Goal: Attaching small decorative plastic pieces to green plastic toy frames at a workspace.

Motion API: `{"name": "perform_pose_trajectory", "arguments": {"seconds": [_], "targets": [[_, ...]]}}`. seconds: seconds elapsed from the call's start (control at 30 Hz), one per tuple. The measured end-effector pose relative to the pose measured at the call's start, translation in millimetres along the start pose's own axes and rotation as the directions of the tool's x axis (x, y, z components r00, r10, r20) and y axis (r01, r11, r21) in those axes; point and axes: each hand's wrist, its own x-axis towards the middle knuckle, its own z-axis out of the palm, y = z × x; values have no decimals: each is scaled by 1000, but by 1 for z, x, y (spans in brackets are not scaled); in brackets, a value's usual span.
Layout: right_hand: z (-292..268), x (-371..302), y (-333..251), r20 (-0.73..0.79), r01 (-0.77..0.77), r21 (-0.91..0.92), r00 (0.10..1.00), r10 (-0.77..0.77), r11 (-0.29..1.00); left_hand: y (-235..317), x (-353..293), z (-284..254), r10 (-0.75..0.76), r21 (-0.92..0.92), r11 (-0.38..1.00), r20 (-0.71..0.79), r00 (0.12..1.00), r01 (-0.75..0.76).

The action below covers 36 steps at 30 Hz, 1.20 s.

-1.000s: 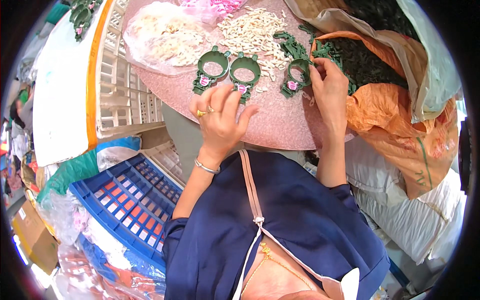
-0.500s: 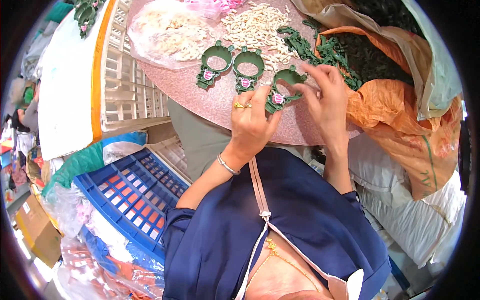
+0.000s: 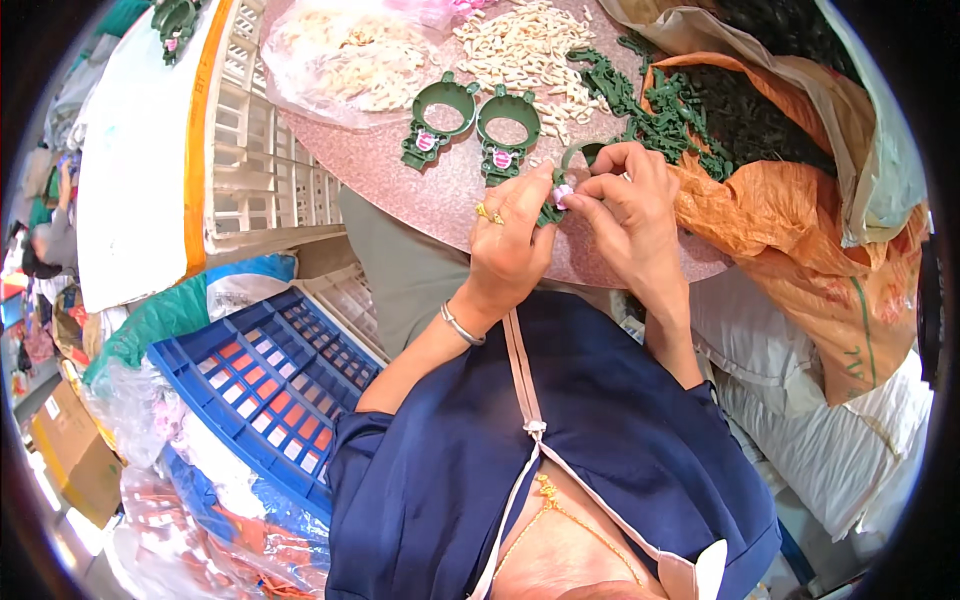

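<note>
A green plastic part with a round ring (image 3: 580, 151) is at the table's near edge, partly covered by my fingers. My left hand (image 3: 508, 238) closes around its lower end from the left. On the other side, my right hand (image 3: 636, 212) is curled over it, thumb and fingertips pinched against the part next to its small pink piece (image 3: 563, 194). What exactly lies under those fingertips is hidden. Two matching green ring-shaped parts, one farther left (image 3: 448, 94) and one nearer my left hand (image 3: 508, 106), lie flat on the table, each bearing a pink striped piece.
Loose cream pieces (image 3: 515, 50) and small green pieces (image 3: 685, 125) lie heaped on the round pinkish table (image 3: 385, 165). A clear bag (image 3: 350, 65) holds more cream pieces. An orange sack (image 3: 780, 205) flanks the right; a white crate (image 3: 270, 185) and blue crate (image 3: 190, 365) stand left.
My right hand has come left from beside the ring and closed on the green part, covering much of it. My left hand keeps its grip. The part appears turned slightly.
</note>
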Motion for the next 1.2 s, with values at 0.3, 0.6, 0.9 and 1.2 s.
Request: {"name": "perform_pose_trajectory", "arguments": {"seconds": [0.3,0.6,0.9,1.2], "targets": [[6,6,-10,112,-52,-11,992,53,999,-4,2,-4,43,18,999,-39,998,-42],[24,7,-17,-250,-44,151,965,82,988,-3,6,-7,-73,-113,992,-122,990,60],[4,17,31,-328,-137,153,927,181,979,-11,-12,-9,-323,-167,942,-214,922,292],[47,26,42,-107,-78,-122,992,65,989,-18,-3,-9,-480,-466,832,-333,812,301]]}}
